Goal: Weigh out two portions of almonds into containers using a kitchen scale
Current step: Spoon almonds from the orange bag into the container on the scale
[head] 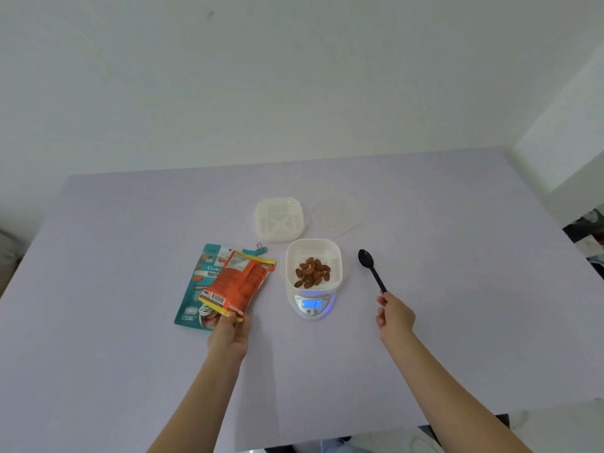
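Person rig, head cam. Both arms bare: left forearm [196,397] and right forearm [454,390] show uncovered skin from the wrist down to the bottom frame edge. Slim build; wide-angle lens stretches them toward the edge. Left hand [228,335] and right hand [395,317] bare too, small in frame, nails too blurred to read. Pale white-blue fabric [366,444] at bottom edge between the arms, clothing or not, can't tell.

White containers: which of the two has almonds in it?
The white container standing on the scale, with a pile of almonds inside. The other container sits farther back on the table, with no almonds showing.
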